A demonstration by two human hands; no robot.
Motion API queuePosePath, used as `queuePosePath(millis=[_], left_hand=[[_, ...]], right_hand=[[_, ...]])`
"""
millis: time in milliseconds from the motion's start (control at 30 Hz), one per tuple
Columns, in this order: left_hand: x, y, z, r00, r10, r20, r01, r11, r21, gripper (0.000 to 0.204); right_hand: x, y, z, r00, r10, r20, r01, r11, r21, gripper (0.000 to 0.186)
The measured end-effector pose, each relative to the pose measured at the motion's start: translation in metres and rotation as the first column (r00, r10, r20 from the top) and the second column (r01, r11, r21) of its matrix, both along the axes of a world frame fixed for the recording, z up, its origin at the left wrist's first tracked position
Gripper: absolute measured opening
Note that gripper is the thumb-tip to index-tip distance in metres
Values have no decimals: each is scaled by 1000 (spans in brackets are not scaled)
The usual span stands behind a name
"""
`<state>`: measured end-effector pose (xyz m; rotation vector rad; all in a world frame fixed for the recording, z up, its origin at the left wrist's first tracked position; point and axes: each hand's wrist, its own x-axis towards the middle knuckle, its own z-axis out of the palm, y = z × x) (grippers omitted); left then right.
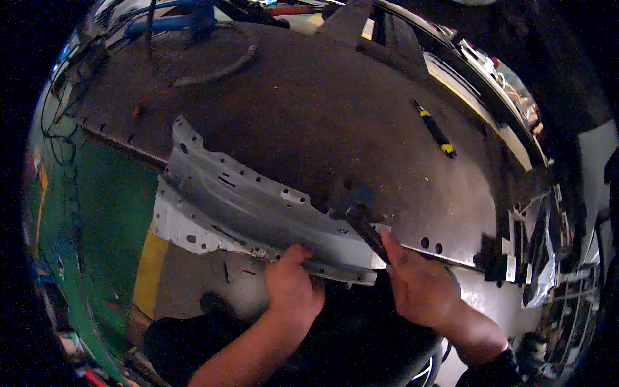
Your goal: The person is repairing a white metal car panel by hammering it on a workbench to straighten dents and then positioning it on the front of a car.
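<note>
A long, bent grey sheet-metal part with several holes along its flanges lies slantwise over the near edge of the dark worktable. My left hand is closed on its near lower flange, thumb on top. In my right hand, a dark stick-like tool is gripped near the part's right end. The tool points up and left, crossing over that end; its far tip is blurred against the table, so its exact kind cannot be made out.
A black-and-yellow pen-shaped hand tool lies on the worktable at the right. A blue object stands by a ring-shaped thing at the far left. Dark brackets line the far edge. Below left is green floor with a yellow stripe.
</note>
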<state>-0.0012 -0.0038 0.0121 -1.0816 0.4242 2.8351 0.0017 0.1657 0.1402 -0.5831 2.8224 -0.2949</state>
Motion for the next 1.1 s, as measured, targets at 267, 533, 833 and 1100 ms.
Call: queuePosePath(millis=[267, 533, 833, 1100], left_hand=[[0, -3, 12, 998, -64, 6, 65, 997, -50, 31], [2, -5, 4, 996, -52, -76, 44, 993, -106, 27], [41, -25, 15, 984, -116, -134, 90, 978, -187, 48], [32, -52, 25, 756, -191, -626, 207, 977, -48, 23]], right_hand=[[2, 18, 3, 985, -163, -51, 145, 954, -263, 59], [-12, 34, -9, 969, -237, -68, 189, 890, -416, 50], [-65, 87, -26, 746, -439, -501, 420, 894, -157, 33], [-72, 114, -52, 705, -488, -514, 516, 851, -100, 29]])
